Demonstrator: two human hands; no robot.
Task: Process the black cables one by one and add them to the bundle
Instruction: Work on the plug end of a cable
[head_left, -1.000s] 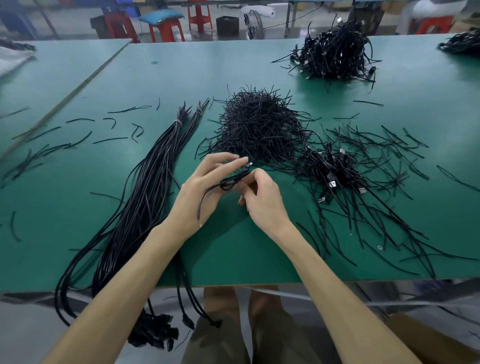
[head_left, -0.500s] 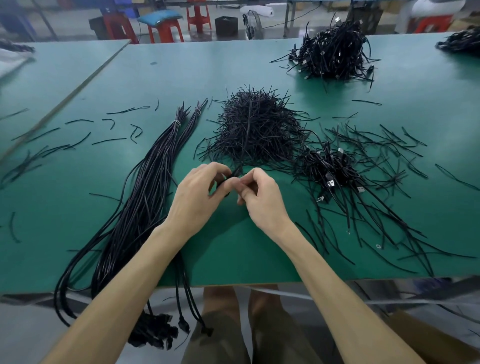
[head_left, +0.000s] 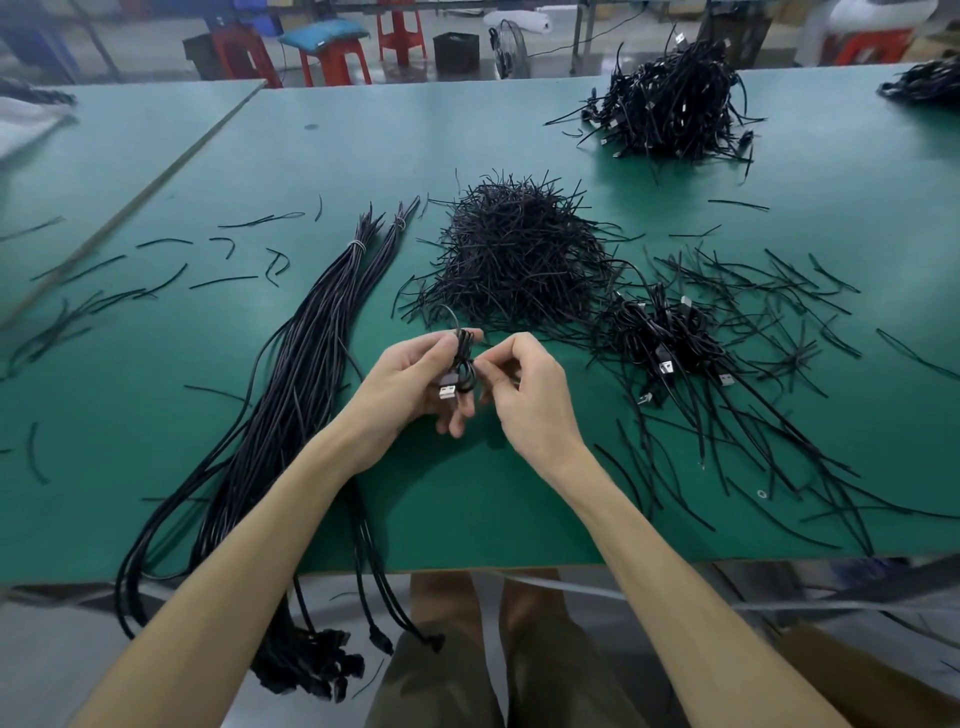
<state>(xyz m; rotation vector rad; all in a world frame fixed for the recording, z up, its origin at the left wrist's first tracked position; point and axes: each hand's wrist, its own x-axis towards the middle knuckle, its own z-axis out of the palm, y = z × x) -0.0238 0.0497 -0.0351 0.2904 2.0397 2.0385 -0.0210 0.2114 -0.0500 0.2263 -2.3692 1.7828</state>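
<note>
Held cable: a small coiled USB cable stands upright between both hands, just above the green table. Its silver USB plug points down toward the person.
Left hand: fingers and thumb curl round the coil's left side.
Right hand: thumb and forefinger press together on the coil's right side. Whether a tie sits under them cannot be told.
Key relation: the bundle lies just left of the left hand, the nearer one. Its long axis runs diagonally from the plug ends hanging over the near edge to the banded tips farther away.
Materials: thin, glossy, limp black cable; a hard metal plug; a smooth matte tabletop.
Supply: a tangled pile of coiled cables lies near the right hand.
Offcuts: a bristly heap of short black ties sits beyond the hands.
Step, judged: the coil is probably being undone before it is straightened.
</note>
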